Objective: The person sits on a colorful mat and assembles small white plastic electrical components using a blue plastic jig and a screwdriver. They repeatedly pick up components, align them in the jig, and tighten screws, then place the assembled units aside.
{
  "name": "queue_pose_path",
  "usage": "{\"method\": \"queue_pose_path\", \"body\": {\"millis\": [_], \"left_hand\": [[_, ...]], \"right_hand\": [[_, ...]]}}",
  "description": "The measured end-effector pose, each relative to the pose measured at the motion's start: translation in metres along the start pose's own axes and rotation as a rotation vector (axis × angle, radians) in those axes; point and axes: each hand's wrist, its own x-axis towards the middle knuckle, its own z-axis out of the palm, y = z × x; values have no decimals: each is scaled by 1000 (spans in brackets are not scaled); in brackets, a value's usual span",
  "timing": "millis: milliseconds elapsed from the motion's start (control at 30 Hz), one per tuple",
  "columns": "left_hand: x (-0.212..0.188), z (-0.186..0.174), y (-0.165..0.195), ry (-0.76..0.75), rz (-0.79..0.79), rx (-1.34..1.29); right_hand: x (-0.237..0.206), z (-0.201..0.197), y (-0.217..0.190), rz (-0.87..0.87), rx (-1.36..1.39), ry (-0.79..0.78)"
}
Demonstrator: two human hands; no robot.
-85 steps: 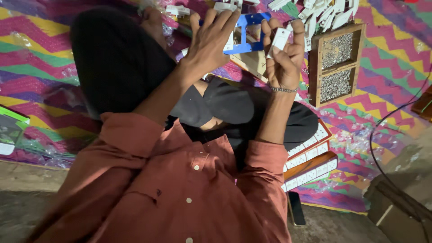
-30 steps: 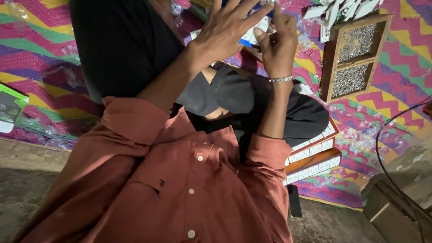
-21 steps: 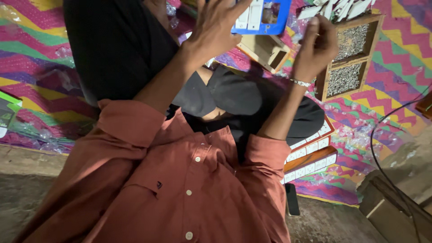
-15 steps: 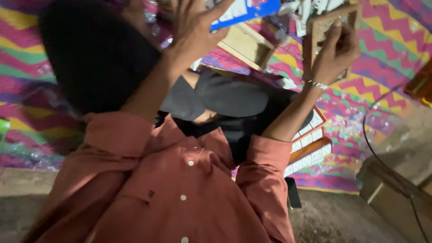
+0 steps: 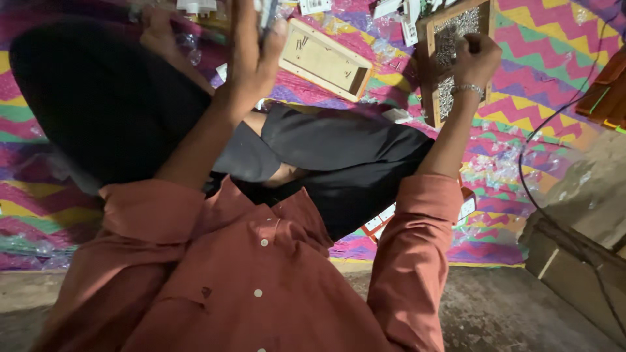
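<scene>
Zigzag mat (image 5: 554, 45), bearing a long wooden box (image 5: 325, 60) that lies just right of the left hand (image 5: 251, 55), long axis slanting away towards the right hand (image 5: 475, 58). Compartmented wooden tray (image 5: 422, 39) of small parts, directly under the right hand, which is balled into a fist on it; contents of the fist hidden. Left hand raised, fingers up around a pale item (image 5: 264, 8) cut by the frame edge; grip not discernible.
</scene>
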Motion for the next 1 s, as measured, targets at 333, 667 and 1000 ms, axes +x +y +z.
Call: {"method": "queue_pose_path", "body": {"millis": [333, 667, 1000], "left_hand": [[-6, 11, -13, 214, -42, -74], [10, -9, 16, 40, 340, 442], [18, -11, 31, 57, 478, 525]], "right_hand": [[7, 16, -8, -272, 84, -18], [-72, 17, -72, -454, 57, -373], [-97, 113, -68, -604, -806, -352]]}}
